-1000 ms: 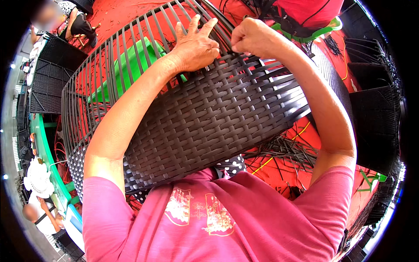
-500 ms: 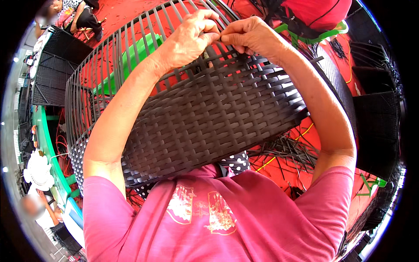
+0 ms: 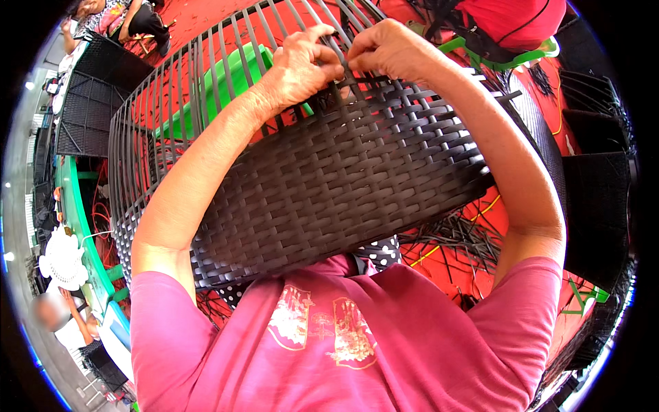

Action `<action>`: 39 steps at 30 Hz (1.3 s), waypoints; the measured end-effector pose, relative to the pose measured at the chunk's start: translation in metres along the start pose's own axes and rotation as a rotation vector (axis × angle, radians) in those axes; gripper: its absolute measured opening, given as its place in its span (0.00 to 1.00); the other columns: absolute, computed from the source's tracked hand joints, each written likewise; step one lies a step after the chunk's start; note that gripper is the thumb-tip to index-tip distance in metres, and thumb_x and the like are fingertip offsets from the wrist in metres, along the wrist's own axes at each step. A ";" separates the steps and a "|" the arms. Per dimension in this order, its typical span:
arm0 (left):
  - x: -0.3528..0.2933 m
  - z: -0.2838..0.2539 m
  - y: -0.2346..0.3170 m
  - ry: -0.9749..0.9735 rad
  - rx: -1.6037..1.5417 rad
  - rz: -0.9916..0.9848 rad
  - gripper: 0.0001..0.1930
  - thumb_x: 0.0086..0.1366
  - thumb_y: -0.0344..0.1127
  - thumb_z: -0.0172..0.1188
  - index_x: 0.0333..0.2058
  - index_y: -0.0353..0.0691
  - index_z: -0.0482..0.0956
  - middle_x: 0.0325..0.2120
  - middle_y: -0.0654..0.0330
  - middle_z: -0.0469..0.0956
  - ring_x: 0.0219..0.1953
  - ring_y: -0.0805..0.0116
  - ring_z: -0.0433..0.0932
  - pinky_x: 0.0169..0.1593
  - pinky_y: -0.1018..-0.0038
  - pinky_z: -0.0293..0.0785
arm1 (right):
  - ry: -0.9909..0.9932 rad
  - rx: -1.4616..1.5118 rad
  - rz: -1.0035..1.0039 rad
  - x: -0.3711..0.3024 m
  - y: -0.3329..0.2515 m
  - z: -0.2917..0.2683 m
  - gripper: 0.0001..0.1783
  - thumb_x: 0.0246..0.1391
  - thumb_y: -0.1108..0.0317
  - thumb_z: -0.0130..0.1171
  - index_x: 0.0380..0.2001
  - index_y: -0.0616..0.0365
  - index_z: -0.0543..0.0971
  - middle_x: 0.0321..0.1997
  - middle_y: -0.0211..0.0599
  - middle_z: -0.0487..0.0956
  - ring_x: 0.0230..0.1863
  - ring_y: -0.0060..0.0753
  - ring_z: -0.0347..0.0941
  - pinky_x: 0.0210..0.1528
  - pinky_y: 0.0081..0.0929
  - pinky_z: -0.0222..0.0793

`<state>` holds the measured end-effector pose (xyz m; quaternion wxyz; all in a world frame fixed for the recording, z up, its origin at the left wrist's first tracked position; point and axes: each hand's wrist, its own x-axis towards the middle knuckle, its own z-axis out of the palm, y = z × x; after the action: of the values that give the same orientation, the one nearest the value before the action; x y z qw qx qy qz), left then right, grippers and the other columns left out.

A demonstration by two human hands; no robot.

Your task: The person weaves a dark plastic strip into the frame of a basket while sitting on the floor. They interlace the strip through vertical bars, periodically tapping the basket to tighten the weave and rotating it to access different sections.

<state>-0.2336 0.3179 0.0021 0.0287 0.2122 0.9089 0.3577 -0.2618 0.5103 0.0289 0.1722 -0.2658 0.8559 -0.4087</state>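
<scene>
From my end, the red floor point(image 3: 195, 17) is the largest thing I see, and the dark frame point(image 3: 288, 151) lies across its middle, right in front of the wearer's shirt point(image 3: 329, 329). I'd call the work part done: the near side carries a tight, even weave point(image 3: 336, 196) from left to right, while the far left is bare bars point(image 3: 198, 75) waiting, I judge, to be filled. Loose strips point(image 3: 460, 240) litter the floor at the near right, and a few ends poke past the frame's right edge, so trimming or tucking probably remains too.

Both hands are at the weave's far margin, close together. The left hand point(image 3: 298, 69) has its fingers bent over the bars; I cannot tell whether they grip one. The right hand point(image 3: 398, 51) brings its fingertips down just beside it, and I can't make out whether they pinch a strip.
</scene>
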 end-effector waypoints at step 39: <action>-0.083 -0.025 -0.026 0.041 0.582 -0.105 0.12 0.57 0.39 0.57 0.38 0.45 0.81 0.63 0.59 0.54 0.65 0.55 0.48 0.64 0.51 0.40 | -0.138 -0.272 -0.210 0.037 -0.046 0.072 0.06 0.40 0.74 0.59 0.25 0.63 0.80 0.15 0.38 0.74 0.16 0.31 0.70 0.19 0.31 0.67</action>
<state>-0.1725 0.2508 -0.0052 -0.0334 0.1569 0.9834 0.0845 -0.2400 0.4207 0.0190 0.1494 -0.4020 0.8569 -0.2859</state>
